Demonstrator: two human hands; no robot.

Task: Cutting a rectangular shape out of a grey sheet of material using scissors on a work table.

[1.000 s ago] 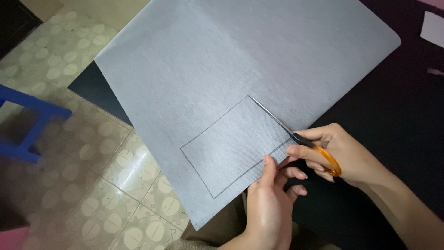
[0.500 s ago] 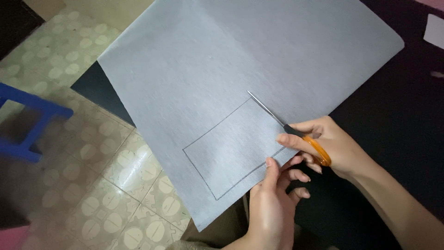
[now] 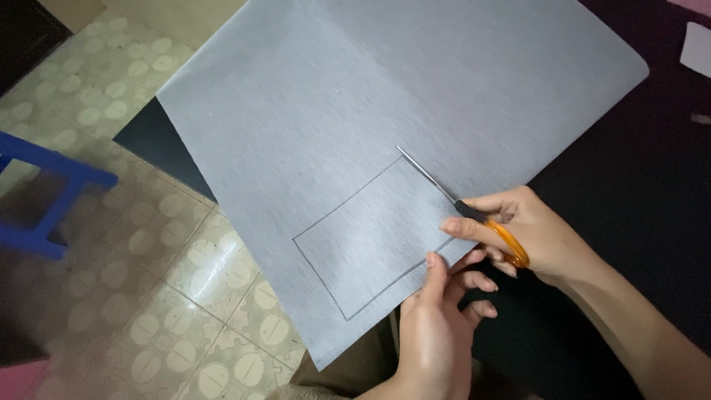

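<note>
A large grey sheet (image 3: pixel 370 118) lies across a dark table (image 3: pixel 629 192), its lower corner hanging over the floor. A rectangle is drawn in thin dark line near that corner. My right hand (image 3: pixel 526 233) grips orange-handled scissors (image 3: pixel 474 215); the blades lie along the rectangle's right side, tip pointing up and left. My left hand (image 3: pixel 437 326) pinches the sheet's near edge with its thumb on top, just below the scissors.
A blue plastic stool (image 3: pixel 44 200) stands on the patterned tile floor (image 3: pixel 148 281) at the left. A white paper scrap (image 3: pixel 696 48) lies on the table's far right. A dark board edge (image 3: pixel 159 144) shows beneath the sheet.
The scissors have advanced up and left along the drawn line, and my right hand followed. The left hand keeps its hold on the sheet's edge.
</note>
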